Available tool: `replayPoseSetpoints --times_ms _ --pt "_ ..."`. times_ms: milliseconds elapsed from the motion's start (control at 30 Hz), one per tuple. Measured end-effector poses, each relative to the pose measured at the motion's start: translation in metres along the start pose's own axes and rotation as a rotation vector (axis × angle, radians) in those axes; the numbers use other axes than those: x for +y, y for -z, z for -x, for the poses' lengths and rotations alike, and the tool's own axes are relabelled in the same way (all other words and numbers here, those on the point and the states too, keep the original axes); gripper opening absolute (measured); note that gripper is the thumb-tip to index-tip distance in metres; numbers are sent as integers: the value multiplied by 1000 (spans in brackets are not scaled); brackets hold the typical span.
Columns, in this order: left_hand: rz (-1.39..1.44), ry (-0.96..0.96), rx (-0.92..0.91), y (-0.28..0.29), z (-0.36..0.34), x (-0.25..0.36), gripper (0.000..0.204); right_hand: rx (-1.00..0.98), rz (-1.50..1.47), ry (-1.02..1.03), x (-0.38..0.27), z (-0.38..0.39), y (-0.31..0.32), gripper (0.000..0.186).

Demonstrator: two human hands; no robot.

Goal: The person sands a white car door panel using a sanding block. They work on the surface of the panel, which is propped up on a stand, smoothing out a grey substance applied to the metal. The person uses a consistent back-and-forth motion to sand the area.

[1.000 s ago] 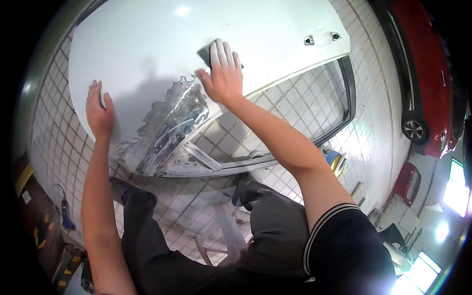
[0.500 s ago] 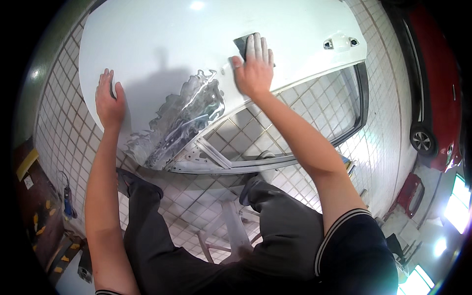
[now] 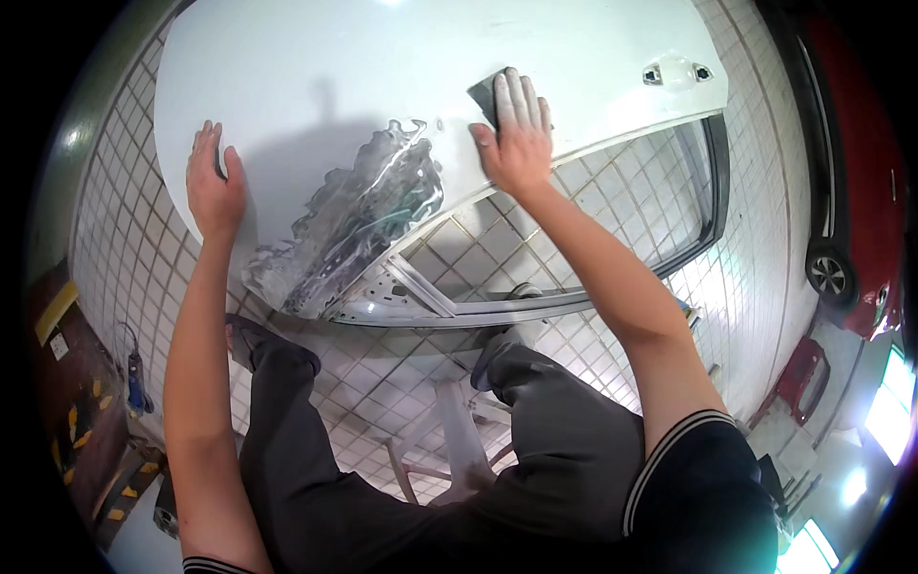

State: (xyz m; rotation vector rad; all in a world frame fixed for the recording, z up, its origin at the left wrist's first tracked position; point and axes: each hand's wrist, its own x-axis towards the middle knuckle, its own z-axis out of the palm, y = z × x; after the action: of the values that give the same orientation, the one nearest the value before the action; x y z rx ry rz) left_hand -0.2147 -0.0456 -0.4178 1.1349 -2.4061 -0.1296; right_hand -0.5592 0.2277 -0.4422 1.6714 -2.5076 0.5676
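My right hand (image 3: 519,124) lies on a pale car door (image 3: 277,67), fingers stretched out over a dark sheet of sandpaper (image 3: 486,96). The sheet sticks out on the thumb side, and the rest is hidden under the fingers. Whitish dust coats those fingers. Farther left, my left hand (image 3: 215,182) rests flat on the panel near its edge, empty, with its thumb apart. Between the hands, toward me, a bare-metal patch (image 3: 368,196) with a ragged outline shows shiny streaks. The door's window frame (image 3: 535,308) faces me, with tiles visible through the opening.
Beneath me is a low stool (image 3: 459,435) on the tiled floor (image 3: 382,368). A blue corded power tool (image 3: 136,383) is at the left. On the right stand a red car (image 3: 861,172) and a red door-shaped panel (image 3: 801,381). Door handle recesses (image 3: 677,73) lie beyond my right hand.
My right hand and the sandpaper have slid slightly toward me along the panel. The left hand keeps its place on the door. The whole view has shifted a little.
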Motion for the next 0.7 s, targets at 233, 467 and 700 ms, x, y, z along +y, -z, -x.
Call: replayPoseSetpoints --times_ms 233,467,700 --pt "25 0 8 0 4 -8 42 -410 -261 330 -125 48 2 94" --pt "-1 19 -6 10 3 -15 43 -320 -139 162 -16 -17 27 88" --pt "-12 -4 2 1 1 -2 43 -125 69 -50 -15 12 -5 101"
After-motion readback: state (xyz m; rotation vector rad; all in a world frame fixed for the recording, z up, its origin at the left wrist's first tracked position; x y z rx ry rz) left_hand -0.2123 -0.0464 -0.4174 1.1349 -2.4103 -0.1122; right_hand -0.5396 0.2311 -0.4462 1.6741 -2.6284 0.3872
